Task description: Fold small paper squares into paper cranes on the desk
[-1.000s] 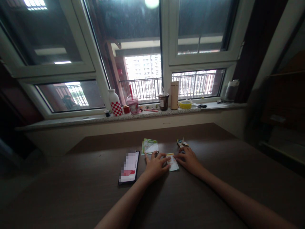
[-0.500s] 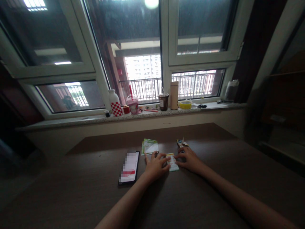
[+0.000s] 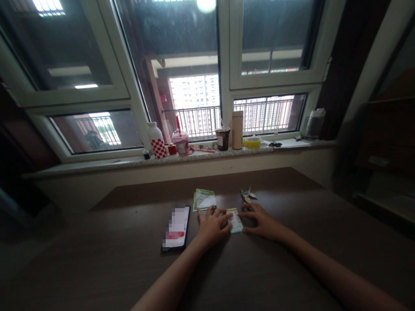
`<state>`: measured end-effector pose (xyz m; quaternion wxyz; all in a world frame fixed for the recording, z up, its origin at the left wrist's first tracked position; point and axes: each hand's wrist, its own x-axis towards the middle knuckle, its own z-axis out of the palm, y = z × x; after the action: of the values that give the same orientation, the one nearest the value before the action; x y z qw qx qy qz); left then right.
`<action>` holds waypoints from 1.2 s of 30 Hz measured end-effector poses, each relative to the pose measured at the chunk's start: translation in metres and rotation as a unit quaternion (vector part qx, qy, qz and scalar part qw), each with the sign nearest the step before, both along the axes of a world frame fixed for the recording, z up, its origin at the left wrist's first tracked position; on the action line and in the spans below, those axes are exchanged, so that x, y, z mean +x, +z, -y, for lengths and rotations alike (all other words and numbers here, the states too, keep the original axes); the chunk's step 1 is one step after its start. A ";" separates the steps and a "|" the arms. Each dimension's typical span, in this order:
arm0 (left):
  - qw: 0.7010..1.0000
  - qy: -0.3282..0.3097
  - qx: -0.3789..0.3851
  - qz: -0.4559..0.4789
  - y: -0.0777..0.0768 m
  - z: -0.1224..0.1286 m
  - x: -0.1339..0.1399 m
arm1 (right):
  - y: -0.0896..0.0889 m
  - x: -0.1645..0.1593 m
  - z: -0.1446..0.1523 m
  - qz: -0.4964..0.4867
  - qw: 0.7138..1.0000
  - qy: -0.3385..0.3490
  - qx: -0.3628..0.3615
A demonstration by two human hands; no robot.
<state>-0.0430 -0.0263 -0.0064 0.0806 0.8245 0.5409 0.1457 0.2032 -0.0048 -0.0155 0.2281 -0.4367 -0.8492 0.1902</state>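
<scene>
Watching remotely through the head camera, I sweep left to right and measure everything from the small white paper slip with a yellow top edge (image 3: 236,222). Well to its left lies a black-framed phone with a lit, pixelated screen (image 3: 177,229). Beyond it to the left I see a loose stack of green-and-white printed cards (image 3: 201,198). The left hand (image 3: 212,224) sits on the slip's left side, fingers spread, index and thumb tips over its edge; I judge this the nearer hand. The slip lies flat between the hands, its long axis running away from me, the far end leaning slightly left. The right hand (image 3: 263,222) is at its right edge, thumb and index apart; I can't tell whether they touch the paper. Past the slip, up to the right, is a creased, multicoloured folded-paper piece (image 3: 248,195).

Under it all is a dark brown wood-grain table (image 3: 97,246). Far beyond the slip, on a speckled stone windowsill (image 3: 97,165), stand a white bottle with red checks (image 3: 158,140), a pink drink cup (image 3: 180,141), a dark brown cup (image 3: 222,139), a beige cylindrical flask (image 3: 237,129) and a yellow tape roll (image 3: 252,143).
</scene>
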 end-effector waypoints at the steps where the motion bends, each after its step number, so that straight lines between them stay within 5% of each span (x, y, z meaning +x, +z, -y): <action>1: 1.000 0.000 0.006 0.003 -0.001 0.000 0.000 | -0.001 0.000 0.001 -0.008 1.000 0.005 0.008; 11: 0.999 0.019 0.045 0.015 0.001 0.005 0.003 | 0.000 -0.010 0.005 -0.054 0.989 0.079 0.114; 36: 0.997 0.037 0.038 0.055 0.001 0.001 0.002 | -0.009 -0.017 -0.001 -0.076 0.987 0.047 0.134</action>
<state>-0.0412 -0.0269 -0.0055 0.0730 0.7969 0.5601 0.2143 0.1862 -0.0039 -0.0243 0.3392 -0.3464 -0.8666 0.1179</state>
